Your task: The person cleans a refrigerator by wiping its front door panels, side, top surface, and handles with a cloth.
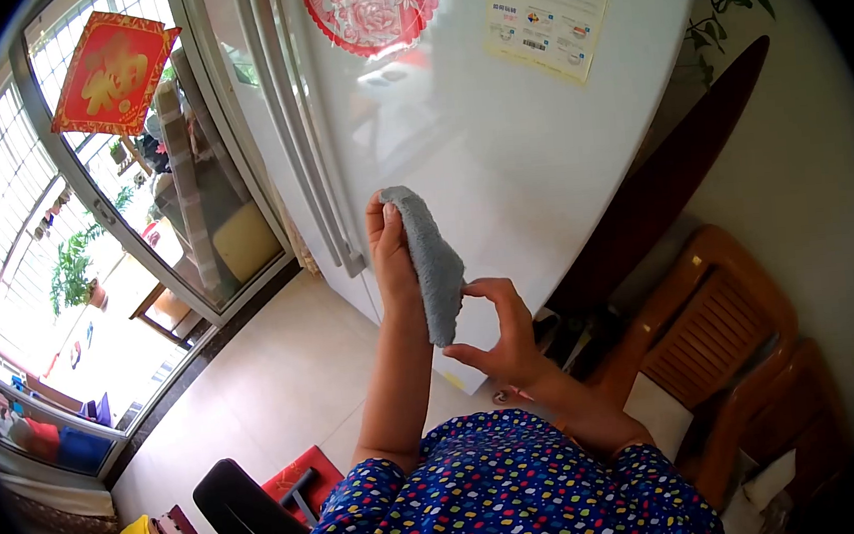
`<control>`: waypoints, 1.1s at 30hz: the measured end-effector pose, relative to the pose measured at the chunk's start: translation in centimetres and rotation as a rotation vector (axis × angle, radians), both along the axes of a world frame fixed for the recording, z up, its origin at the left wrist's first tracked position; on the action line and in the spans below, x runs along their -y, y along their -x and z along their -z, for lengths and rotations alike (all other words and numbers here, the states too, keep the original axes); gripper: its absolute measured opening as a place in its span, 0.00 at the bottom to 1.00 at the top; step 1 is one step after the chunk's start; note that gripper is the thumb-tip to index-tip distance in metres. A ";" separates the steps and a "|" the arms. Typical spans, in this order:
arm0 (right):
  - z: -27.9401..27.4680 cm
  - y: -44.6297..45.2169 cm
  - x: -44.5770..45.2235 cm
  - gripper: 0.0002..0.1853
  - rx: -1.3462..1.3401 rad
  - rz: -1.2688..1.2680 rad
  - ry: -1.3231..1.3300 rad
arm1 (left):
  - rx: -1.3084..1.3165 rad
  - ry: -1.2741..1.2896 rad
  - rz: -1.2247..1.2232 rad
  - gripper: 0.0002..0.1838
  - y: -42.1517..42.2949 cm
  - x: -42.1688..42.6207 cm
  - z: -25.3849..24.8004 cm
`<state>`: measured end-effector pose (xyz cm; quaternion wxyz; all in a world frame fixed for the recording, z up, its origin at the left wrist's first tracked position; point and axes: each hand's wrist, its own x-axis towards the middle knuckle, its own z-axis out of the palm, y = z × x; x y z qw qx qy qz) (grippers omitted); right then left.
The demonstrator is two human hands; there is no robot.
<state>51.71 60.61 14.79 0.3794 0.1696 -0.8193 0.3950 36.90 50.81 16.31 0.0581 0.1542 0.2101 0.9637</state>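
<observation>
A folded grey cloth [434, 266] hangs in front of the white fridge [478, 152]. My left hand [392, 253] is closed on its upper end, with the thumb over the cloth's edge. At the cloth's lower right side is my right hand [503, 336], its thumb and index finger curved apart in a C shape. The index fingertip meets the right edge of the cloth and the thumb tip is by its bottom end.
Wooden chairs [717, 324] stand at the right beside the fridge. A glass sliding door [131, 200] with a red decoration [114, 76] is at the left. Low down are a black item [246, 517] and a red one [304, 483].
</observation>
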 end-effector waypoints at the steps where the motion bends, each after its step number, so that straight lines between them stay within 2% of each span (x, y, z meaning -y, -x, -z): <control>1: 0.0 0.2 0.4 0.31 0.003 -0.003 0.001 | 0.003 0.001 -0.003 0.08 -0.3 0.1 0.1; 3: 0.1 1.2 0.7 0.25 -0.004 0.068 0.025 | 0.007 0.038 -0.159 0.08 -1.1 0.2 0.1; 4: 0.3 1.6 0.5 0.25 -0.001 0.067 0.029 | 0.010 0.042 -0.159 0.08 -1.5 0.3 -0.1; 6: 0.5 2.4 -0.3 0.18 -0.011 0.049 0.043 | 0.095 -0.075 -0.266 0.08 -2.1 0.4 -0.5; 8: -1.2 2.2 -1.5 0.10 0.236 -0.072 0.372 | 0.042 -0.078 -0.232 0.09 -1.3 2.2 0.8; 10: -2.5 2.9 -3.5 0.11 0.377 -0.195 0.632 | -0.083 -0.032 -0.147 0.11 -0.5 4.6 2.4; 13: -5.6 3.9 -5.0 0.13 0.470 -0.355 0.505 | -0.155 0.108 -0.045 0.14 0.0 6.3 2.1; 14: -6.4 4.3 -5.1 0.13 0.471 -0.351 0.502 | -0.244 0.295 -0.021 0.18 -0.4 6.3 1.1; 15: -7.0 4.8 -5.2 0.13 0.579 -0.396 0.368 | -0.332 0.483 0.003 0.22 -0.8 6.1 -0.2; 16: -7.6 5.0 -5.1 0.13 0.685 -0.441 0.231 | -0.430 0.542 0.069 0.29 -1.4 5.7 -1.3; 18: -8.6 5.0 -4.6 0.14 0.690 -0.415 0.146 | -0.530 0.528 0.331 0.36 -1.7 4.9 -1.6; 20: -9.5 5.2 -4.6 0.14 0.495 -0.374 -0.102 | -0.573 0.620 0.502 0.41 -1.1 4.6 -0.5; 22: -11.1 4.7 -4.2 0.15 0.481 -0.285 -0.119 | -0.550 0.693 0.558 0.38 -0.7 5.7 -0.2; 24: -11.8 3.8 -4.0 0.14 0.528 -0.189 -0.034 | -0.543 0.776 0.658 0.32 0.1 6.3 0.4; 25: -11.9 3.4 -3.8 0.14 0.519 -0.184 -0.035 | -0.538 0.717 0.621 0.22 -0.2 6.0 0.7; 26: -11.7 2.8 -3.3 0.15 0.445 -0.115 -0.062 | -0.547 0.717 0.620 0.22 -0.8 5.6 1.1; 28: -11.2 2.0 -3.3 0.15 0.362 -0.044 -0.092 | -0.229 0.466 0.363 0.16 -1.9 4.4 1.2; 30: -10.3 1.6 -5.3 0.16 -0.350 0.170 -0.303 | -0.007 0.292 0.103 0.16 -1.4 4.0 -0.1; 33: -9.3 0.6 -8.9 0.13 -0.639 0.447 -0.213 | 0.069 0.129 -0.213 0.21 2.7 3.5 -2.2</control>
